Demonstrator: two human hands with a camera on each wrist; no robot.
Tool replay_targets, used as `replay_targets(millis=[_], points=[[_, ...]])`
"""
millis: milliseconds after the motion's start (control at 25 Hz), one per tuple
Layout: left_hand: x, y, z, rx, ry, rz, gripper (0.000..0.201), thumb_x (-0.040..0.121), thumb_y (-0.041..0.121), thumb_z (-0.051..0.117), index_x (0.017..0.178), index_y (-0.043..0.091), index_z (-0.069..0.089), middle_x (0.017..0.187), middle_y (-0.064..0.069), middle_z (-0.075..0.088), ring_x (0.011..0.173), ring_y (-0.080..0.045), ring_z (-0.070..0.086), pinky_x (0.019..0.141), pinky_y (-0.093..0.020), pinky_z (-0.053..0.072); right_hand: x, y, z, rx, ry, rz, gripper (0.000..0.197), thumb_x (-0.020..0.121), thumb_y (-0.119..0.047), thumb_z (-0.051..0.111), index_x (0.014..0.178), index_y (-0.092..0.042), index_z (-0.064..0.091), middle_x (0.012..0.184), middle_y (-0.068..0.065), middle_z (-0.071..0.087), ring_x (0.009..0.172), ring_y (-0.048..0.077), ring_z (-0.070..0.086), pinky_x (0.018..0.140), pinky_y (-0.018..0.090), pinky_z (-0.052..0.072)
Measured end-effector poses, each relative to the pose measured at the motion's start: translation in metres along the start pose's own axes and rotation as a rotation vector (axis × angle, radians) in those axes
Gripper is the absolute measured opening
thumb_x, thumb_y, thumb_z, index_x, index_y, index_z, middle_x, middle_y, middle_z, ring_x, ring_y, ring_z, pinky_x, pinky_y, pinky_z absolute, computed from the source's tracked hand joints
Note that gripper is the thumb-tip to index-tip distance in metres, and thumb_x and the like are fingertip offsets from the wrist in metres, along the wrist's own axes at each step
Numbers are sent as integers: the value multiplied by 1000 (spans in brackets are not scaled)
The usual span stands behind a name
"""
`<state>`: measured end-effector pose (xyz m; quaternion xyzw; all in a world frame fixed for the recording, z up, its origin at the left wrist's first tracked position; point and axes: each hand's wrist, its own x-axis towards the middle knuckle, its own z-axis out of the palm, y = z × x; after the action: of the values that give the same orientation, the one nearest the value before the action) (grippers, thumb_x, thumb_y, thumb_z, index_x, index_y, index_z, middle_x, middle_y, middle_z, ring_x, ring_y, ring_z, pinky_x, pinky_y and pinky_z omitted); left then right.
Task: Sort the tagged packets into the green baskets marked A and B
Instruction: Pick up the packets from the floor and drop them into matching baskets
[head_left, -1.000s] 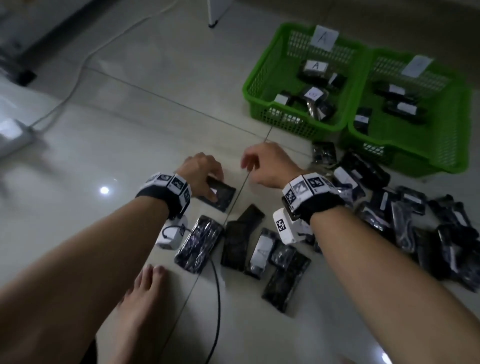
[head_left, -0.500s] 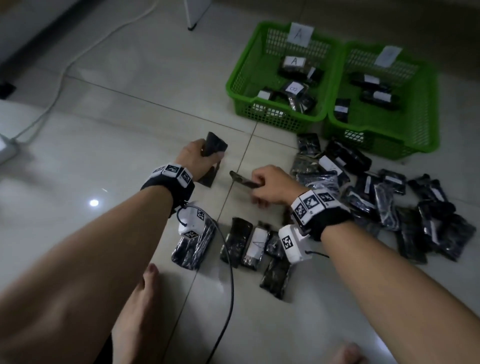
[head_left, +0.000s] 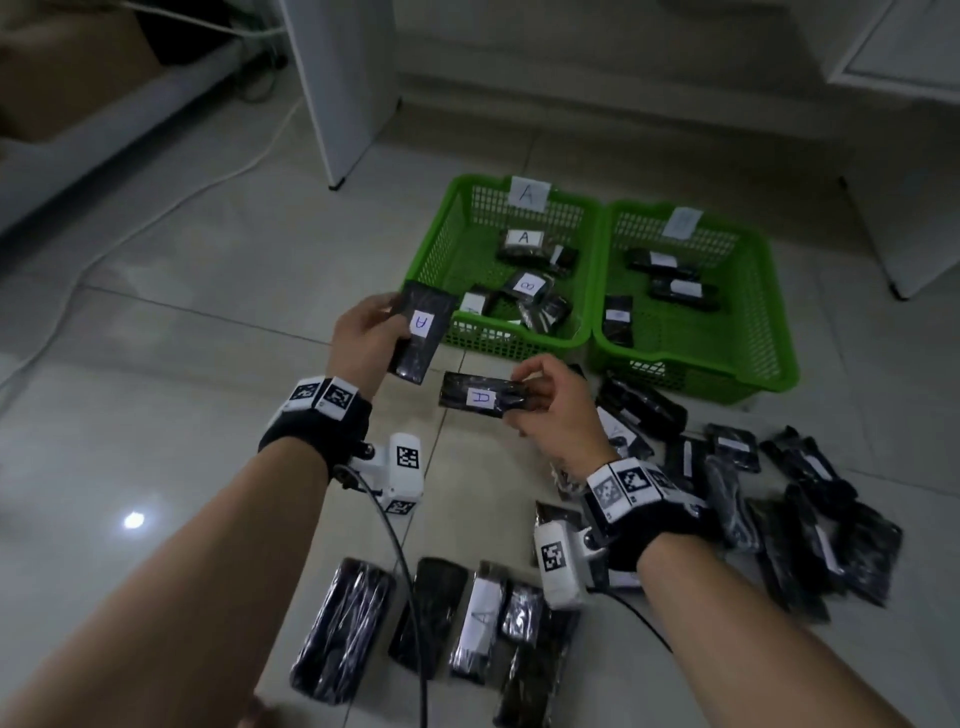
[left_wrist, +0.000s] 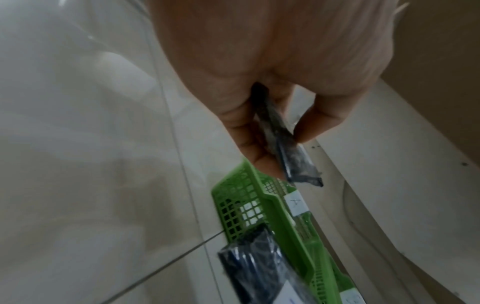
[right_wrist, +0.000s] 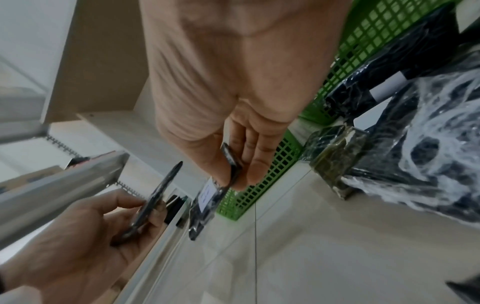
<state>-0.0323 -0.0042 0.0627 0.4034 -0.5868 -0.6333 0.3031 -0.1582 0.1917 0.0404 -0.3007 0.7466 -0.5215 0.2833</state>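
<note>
My left hand (head_left: 370, 332) holds a black packet (head_left: 422, 332) upright in the air, its white tag reading A. My right hand (head_left: 550, 400) pinches a second black packet (head_left: 480, 399) by its right end, held level, also tagged A. Both hang in front of the green basket marked A (head_left: 441, 249), which holds several tagged packets. The green basket to its right (head_left: 769, 312), with a paper label, holds three packets. In the left wrist view the fingers (left_wrist: 241, 127) pinch the packet (left_wrist: 291, 150) edge-on above the basket (left_wrist: 262, 197). The right wrist view shows the thumb and fingers (right_wrist: 257, 164) clamped on the packet (right_wrist: 207, 207).
Loose black packets lie in a heap (head_left: 779, 499) on the tiled floor at the right and in a row (head_left: 441, 623) near me. A white furniture leg (head_left: 343, 93) stands behind the baskets. A cable (head_left: 156, 208) runs across the floor at the left.
Both hands have lifted their packets off the floor and turned the tags up towards me. The head view has tilted up, so the baskets sit lower in the frame.
</note>
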Motion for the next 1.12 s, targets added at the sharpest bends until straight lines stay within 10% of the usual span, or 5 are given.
replay_targets(millis=[200,520,680,920,1120], points=[[40,22,32,272,-29,318,20,85,4,65,97,20,67,100,-6,71,85,-15,67,81,-37,59,26,-17,-27,160,273,5,29,77,15,75,92,-9,71,93,10,75,70,13,74,59,23,58],[95,2,88,997,-232,162,43,95,45,47,132,25,58,135,-8,59,127,-31,51,111,-47,34,51,3,-50,-255,604,-151,28,82,-23,82,109,-18,77,89,-12,71,77,-7,64,73,15,55],[91,-24,92,1462,-314,70,62,98,54,14,132,27,58,140,-15,55,138,-37,35,117,-58,4,70,11,-41,-503,620,-175,42,86,-50,73,121,-27,73,100,-3,67,100,16,55,83,28,41],[64,-32,77,1096,69,635,34,98,36,37,102,14,62,106,-7,60,104,-30,49,101,-45,29,100,22,-12,-885,290,-92,40,104,-50,39,124,-32,69,150,2,51,145,30,27,118,59,13],[6,-51,84,712,-206,672,8,88,10,54,94,15,57,88,2,58,76,-19,53,70,-36,47,62,36,-27,-742,571,-282,21,90,-24,56,107,-18,66,123,4,56,120,24,46,105,47,34]])
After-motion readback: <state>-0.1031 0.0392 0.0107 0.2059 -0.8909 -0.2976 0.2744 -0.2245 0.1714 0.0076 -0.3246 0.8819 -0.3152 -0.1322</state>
